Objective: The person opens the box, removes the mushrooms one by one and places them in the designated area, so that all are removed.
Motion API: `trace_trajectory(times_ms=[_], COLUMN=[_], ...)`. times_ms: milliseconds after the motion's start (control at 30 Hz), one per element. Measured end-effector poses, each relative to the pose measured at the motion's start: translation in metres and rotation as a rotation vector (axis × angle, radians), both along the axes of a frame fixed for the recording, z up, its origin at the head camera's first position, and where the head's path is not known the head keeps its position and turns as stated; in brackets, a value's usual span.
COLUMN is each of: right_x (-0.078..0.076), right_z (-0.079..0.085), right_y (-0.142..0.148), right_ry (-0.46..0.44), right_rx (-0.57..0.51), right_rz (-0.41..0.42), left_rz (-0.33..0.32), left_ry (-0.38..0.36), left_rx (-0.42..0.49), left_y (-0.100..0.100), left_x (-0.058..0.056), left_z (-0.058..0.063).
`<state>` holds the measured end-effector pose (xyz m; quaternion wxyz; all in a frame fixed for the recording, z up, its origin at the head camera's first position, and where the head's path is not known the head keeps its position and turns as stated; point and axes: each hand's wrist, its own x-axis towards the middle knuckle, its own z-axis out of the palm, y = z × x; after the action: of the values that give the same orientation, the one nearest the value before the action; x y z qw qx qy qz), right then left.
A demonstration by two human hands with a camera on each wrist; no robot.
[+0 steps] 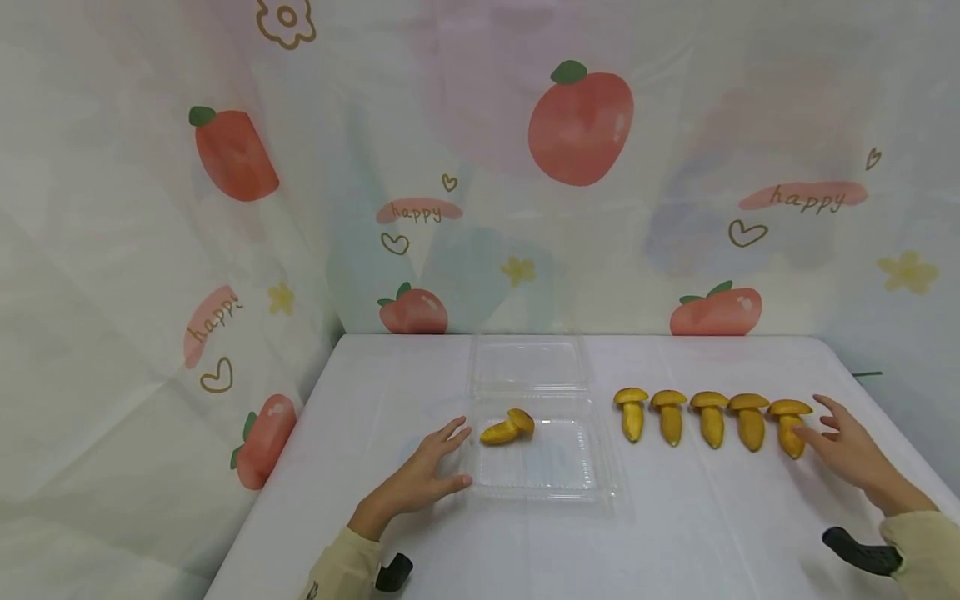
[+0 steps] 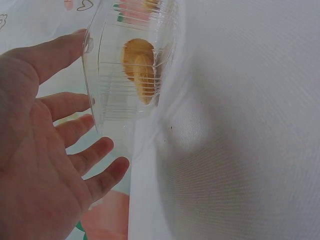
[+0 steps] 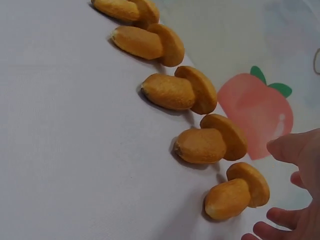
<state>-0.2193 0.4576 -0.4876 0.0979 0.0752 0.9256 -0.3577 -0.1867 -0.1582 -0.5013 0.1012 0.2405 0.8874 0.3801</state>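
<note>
A clear plastic box (image 1: 536,492) stands on the table with its lid (image 1: 528,365) folded back. One yellow-brown mushroom (image 1: 504,428) lies on its side in the box's left part. My left hand (image 1: 420,475), fingers spread, is at the left rim; in the left wrist view its fingertips (image 2: 80,36) meet the box wall (image 2: 105,85). To the right of the box, several similar mushrooms lie in a row, caps away from me. My right hand (image 1: 847,446) is beside the rightmost mushroom (image 1: 791,429), fingers loosely spread. The right wrist view shows a gap between that hand and the mushroom (image 3: 230,197).
A white cloth (image 1: 697,542) covers the table. Behind it hangs a printed fabric backdrop (image 1: 480,125) with fruit, hearts and lettering, and another sheet (image 1: 112,333) rises at the left. Black straps (image 1: 858,552) show near the sleeves.
</note>
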Motion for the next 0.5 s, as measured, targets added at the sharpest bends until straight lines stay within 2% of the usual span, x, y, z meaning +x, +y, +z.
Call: trace_trajectory(times_ms=[233, 500], right_x=[0.001, 0.004], right_z=[0.008, 0.018], right_y=[-0.008, -0.026], right_ry=[0.108, 0.201], right_rx=[0.023, -0.013], right_rz=[-0.04, 0.005], left_rz=[0.003, -0.003], left_ry=[-0.014, -0.014], left_rx=[-0.004, -0.006], left_y=[0.0, 0.0], left_x=[0.0, -0.001], left_z=[0.001, -0.001])
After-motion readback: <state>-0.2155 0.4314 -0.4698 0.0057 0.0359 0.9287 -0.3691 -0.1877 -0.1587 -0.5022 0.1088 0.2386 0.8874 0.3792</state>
